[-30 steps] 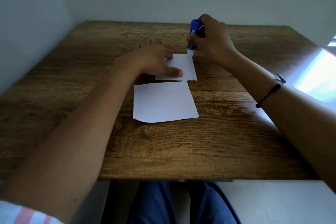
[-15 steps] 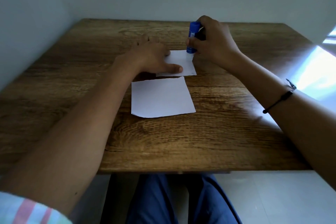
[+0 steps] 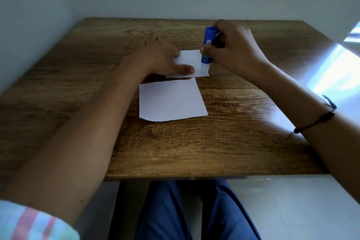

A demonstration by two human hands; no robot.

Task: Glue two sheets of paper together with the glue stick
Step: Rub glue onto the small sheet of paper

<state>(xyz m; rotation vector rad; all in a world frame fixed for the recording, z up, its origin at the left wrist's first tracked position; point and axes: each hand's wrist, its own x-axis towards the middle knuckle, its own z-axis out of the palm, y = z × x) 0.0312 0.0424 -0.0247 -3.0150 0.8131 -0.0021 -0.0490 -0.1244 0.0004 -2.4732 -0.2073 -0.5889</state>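
Your right hand [image 3: 233, 48] grips the glue stick [image 3: 208, 48] upright on the far sheet [image 3: 190, 58]; your flat left hand [image 3: 161, 58] pins it mid-desk. Stroke evenly to the edges.

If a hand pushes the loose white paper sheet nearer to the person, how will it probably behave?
The near white paper sheet looks thin and lies flat on the smooth wooden table, so it would probably slide easily. Nothing holds it down, so it may turn. Lifted by one edge, it would likely bend, since one corner already looks creased.
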